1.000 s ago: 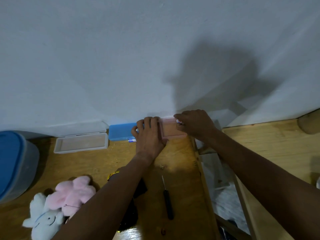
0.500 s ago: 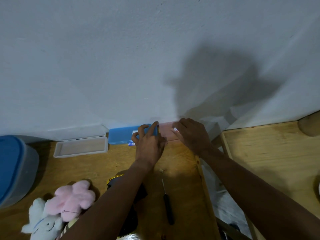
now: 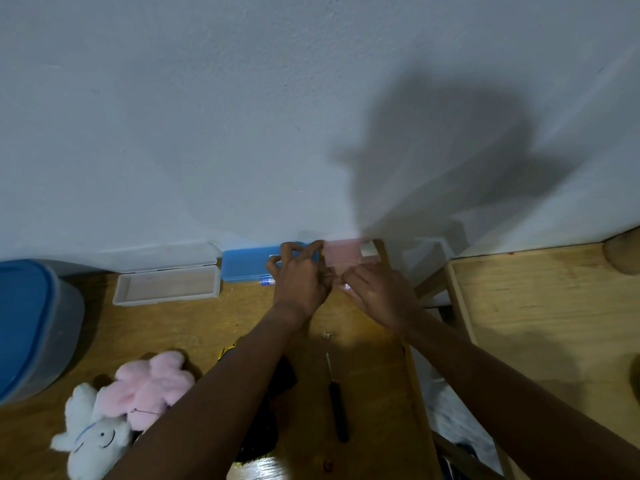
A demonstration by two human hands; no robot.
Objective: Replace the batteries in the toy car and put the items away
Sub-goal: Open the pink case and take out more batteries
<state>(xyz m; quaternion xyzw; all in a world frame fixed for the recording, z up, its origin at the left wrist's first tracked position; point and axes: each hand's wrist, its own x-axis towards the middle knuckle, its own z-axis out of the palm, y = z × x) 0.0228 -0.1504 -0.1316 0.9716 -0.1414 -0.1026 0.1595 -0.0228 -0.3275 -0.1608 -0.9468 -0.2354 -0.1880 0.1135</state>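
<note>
- Both hands meet at the centre of the frame, at the far edge of the wooden surface [image 3: 180, 327] where it reaches the white wall [image 3: 207, 116].
- The left hand [image 3: 301, 282] has its fingers curled, tips against the left end of a pink translucent box [image 3: 344, 252]; whether it grips anything I cannot tell.
- The right hand [image 3: 377, 296] is cupped just below the pink box, fingers bent around something small and pale; I cannot tell what it is.
- A blue case [image 3: 247, 266] lies just left of the hands, a battery [image 3: 267, 280] at its near edge.
- An open white case [image 3: 166, 285] sits further left, near a blue-lidded tub [image 3: 31, 327] at the left edge.
- A dark screwdriver [image 3: 337, 403] lies at lower centre, a small screw [image 3: 326, 336] above it.
- The toy car [image 3: 277, 382], dark with a yellow trace, is mostly hidden under the left forearm.
- Pink and white plush toys [image 3: 131, 403] lie at lower left.
</note>
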